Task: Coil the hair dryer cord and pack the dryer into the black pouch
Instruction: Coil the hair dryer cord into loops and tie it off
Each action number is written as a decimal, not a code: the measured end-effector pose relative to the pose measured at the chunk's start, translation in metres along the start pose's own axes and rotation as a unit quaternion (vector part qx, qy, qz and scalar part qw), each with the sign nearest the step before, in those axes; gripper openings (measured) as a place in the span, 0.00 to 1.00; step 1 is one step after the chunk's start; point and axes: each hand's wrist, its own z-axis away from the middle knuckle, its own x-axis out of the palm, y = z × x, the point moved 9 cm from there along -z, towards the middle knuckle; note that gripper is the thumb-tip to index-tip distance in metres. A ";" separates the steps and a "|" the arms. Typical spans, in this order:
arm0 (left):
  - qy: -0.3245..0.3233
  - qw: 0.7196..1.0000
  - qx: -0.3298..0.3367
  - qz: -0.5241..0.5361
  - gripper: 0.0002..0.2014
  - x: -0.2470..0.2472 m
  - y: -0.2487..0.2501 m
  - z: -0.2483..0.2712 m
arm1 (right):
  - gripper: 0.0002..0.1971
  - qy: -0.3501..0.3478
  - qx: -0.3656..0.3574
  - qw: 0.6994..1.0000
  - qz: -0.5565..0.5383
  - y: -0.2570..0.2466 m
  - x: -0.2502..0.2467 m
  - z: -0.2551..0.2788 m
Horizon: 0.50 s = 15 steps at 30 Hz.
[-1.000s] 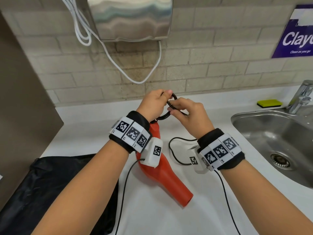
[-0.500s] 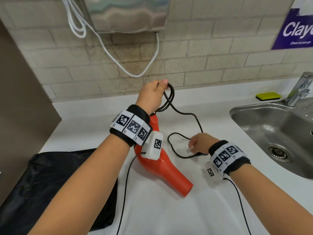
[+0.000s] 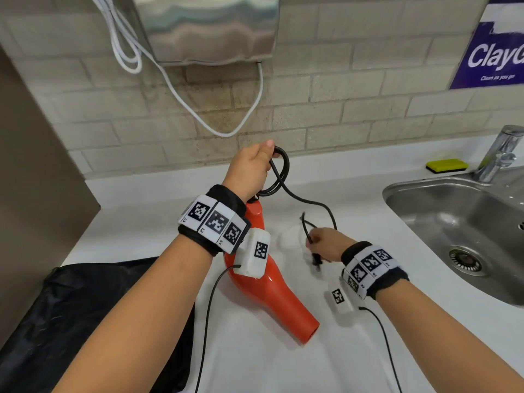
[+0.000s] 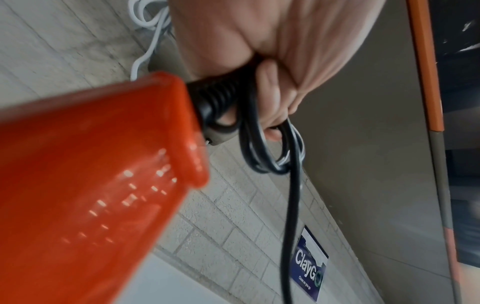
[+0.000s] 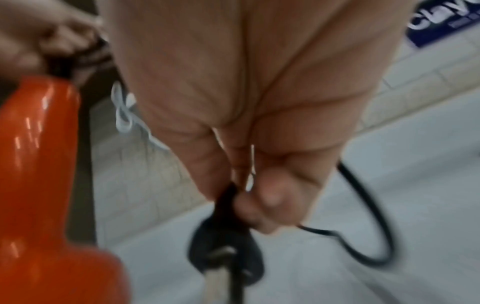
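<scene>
The left hand (image 3: pixel 249 171) is raised above the white counter (image 3: pixel 141 211), with its fingers curled around several loops of the black cord (image 3: pixel 280 177). The wrist view shows these loops gathered in the fist, right at the ribbed sleeve where the cord leaves the handle of the orange hair dryer (image 3: pixel 272 293). The dryer's handle points up toward this hand and its nozzle points toward the person; whether the body touches the counter I cannot tell.

From the loops one free strand runs down and to the right to the right hand (image 3: pixel 326 243). This hand is low over the counter, and its thumb and fingers pinch the cord just beside the black plug (image 5: pixel 226 255), which hangs under the fingers. The picture there is blurred.

The black pouch (image 3: pixel 85 321) lies flat on the counter at the left, near the dryer, and nothing of the dryer or cord is inside it. At the right is the steel sink (image 3: pixel 425 199), and its basin holds only the drain. A yellow sponge (image 3: pixel 446 165) rests behind it, beside the faucet (image 3: pixel 499 154).
</scene>
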 end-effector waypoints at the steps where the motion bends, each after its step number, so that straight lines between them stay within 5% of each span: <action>1: -0.002 1.000 -0.002 0.010 0.17 0.001 -0.001 0.000 | 0.05 0.008 -0.032 0.992 -0.124 -0.012 -0.004 0.005; 5: 0.002 0.999 -0.017 0.046 0.18 0.003 -0.006 -0.003 | 0.12 0.052 -0.187 0.875 -0.444 -0.059 -0.028 0.025; 9: 0.005 0.996 -0.039 0.083 0.19 0.003 -0.009 -0.002 | 0.05 0.119 -0.311 0.763 -0.554 -0.087 -0.056 0.051; 15: 0.000 0.990 -0.049 0.131 0.21 0.003 -0.007 0.002 | 0.07 0.232 -0.366 0.692 -0.577 -0.096 -0.085 0.065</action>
